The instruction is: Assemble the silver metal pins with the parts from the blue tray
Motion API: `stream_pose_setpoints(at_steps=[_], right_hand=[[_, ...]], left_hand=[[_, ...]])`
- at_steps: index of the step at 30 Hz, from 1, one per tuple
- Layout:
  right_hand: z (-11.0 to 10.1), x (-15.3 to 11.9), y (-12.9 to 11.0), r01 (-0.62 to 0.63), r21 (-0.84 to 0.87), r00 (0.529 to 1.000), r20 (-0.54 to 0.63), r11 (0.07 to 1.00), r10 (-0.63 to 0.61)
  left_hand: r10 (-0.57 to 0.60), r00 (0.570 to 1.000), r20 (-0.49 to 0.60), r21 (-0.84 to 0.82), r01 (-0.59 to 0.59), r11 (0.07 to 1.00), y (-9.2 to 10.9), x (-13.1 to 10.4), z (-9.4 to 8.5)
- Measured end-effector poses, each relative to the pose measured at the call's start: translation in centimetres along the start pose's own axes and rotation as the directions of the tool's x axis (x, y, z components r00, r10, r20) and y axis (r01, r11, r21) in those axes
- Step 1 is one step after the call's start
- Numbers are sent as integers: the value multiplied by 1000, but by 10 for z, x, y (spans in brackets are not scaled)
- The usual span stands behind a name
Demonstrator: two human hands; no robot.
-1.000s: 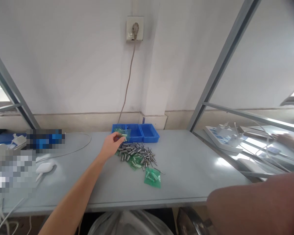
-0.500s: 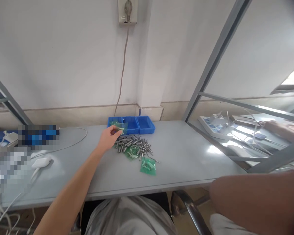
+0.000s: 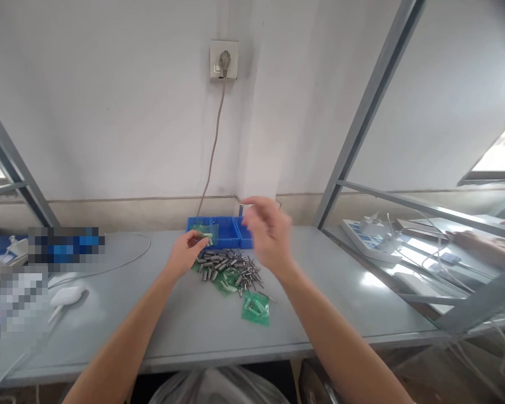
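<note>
On the grey worktable (image 3: 320, 292), against a white wall: one pile of small metal cylinders (image 3: 225, 265), loose, lying just in front of a blue compartment tray (image 3: 229, 231) set at the table's far edge. Small green plastic bags: one (image 3: 256, 307) lying apart, nearer the table's front edge; another (image 3: 227, 279) partly under the cylinders; one green bag with a pale part (image 3: 207, 233) pinched between thumb and fingertips of the left hand (image 3: 184, 253), held just above the tray's left compartment. Right hand (image 3: 269, 233): raised above the pile, blurred, fingers loosely spread, touching nothing. Wall socket (image 3: 223, 60) with plugged cable hanging down behind the tray. White cable (image 3: 122, 261) curving across the table's left part. Another person's hand (image 3: 486, 247) at the neighbouring bench, far right.
</note>
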State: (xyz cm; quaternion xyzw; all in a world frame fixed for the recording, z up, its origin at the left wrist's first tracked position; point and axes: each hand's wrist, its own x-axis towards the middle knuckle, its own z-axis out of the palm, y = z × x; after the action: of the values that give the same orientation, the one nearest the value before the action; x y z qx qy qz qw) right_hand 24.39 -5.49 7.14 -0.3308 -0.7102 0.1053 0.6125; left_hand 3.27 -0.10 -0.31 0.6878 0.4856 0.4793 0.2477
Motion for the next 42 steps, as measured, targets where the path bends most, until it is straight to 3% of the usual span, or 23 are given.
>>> stream_pose_setpoints(at_steps=[2, 5, 8, 11, 17, 22, 24, 28, 31, 34, 38, 42], right_hand=[[22, -4, 14, -208, 42, 971, 128, 977, 202], [47, -13, 40, -496, 189, 843, 341, 848, 417], [57, -20, 57, -582, 348, 805, 372, 735, 462], [58, -24, 64, -611, 385, 791, 340, 692, 509], [59, -31, 69, -552, 283, 826, 317, 785, 467], [59, -29, 68, -548, 329, 833, 304, 769, 463], [57, -27, 69, -555, 332, 830, 275, 763, 485], [52, -26, 72, -571, 281, 819, 259, 771, 512], [48, -26, 72, -571, 239, 815, 280, 786, 507], [45, -25, 67, -556, 179, 816, 301, 812, 493], [41, -25, 61, -433, -29, 814, 418, 901, 404], [42, -31, 63, -192, -253, 796, 525, 948, 301]], left_hand=[[38, 999, -16, -5, -38, 999, -1, 0, 1], [87, 996, 1, 26, -87, 996, -2, -1, 2], [49, 997, 66, -19, -48, 999, -3, -2, 3], [-14, 994, 113, -138, 30, 990, -4, -1, 3], [-89, 985, 147, -262, 126, 957, -1, 1, 2], [-79, 996, -41, -200, 69, 977, 0, 4, -5], [-43, 994, -100, -130, 30, 991, -4, 7, -8], [7, 996, -91, 103, 2, 995, -16, 13, -13], [-13, 994, -108, 364, 52, 930, -24, 13, -13], [14, 995, -104, 499, 40, 866, -25, 10, -11], [128, 992, -11, 574, -99, 813, -25, 7, -6], [158, 983, 91, 587, -181, 789, -27, 6, 1]])
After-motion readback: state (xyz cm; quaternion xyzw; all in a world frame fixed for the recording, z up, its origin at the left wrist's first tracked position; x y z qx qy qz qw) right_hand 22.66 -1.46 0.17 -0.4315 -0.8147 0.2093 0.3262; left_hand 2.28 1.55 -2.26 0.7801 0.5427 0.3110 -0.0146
